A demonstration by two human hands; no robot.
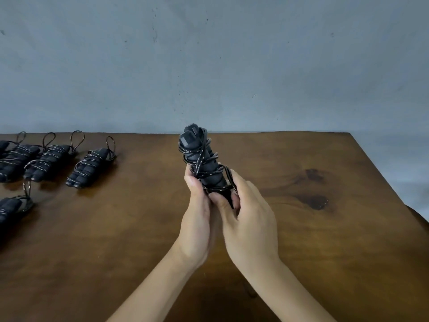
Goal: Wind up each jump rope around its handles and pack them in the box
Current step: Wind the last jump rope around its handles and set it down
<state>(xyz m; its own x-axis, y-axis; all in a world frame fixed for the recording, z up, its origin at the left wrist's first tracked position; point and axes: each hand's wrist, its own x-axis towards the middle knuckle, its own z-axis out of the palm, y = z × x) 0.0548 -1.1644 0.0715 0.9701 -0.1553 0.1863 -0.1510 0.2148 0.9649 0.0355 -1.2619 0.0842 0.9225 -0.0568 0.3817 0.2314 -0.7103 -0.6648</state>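
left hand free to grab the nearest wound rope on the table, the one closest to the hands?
Probably not yet. The left hand grips the held jump rope together with the right hand. The path over the table to the nearest wound rope looks unobstructed.

I count one jump rope (204,159) held up, its cord wound round two handles side by side. On the table (301,228) at the left lie wound bundles: one (89,167) nearest the middle, a second (50,162) beside it, a third (19,156) further left, a fourth (3,146) cut by the picture's edge behind it, and a fifth (10,209) nearer me, also cut by the edge. That makes five lying, six ropes in all. Two hands: my left hand (197,219), my right hand (250,219). One table.
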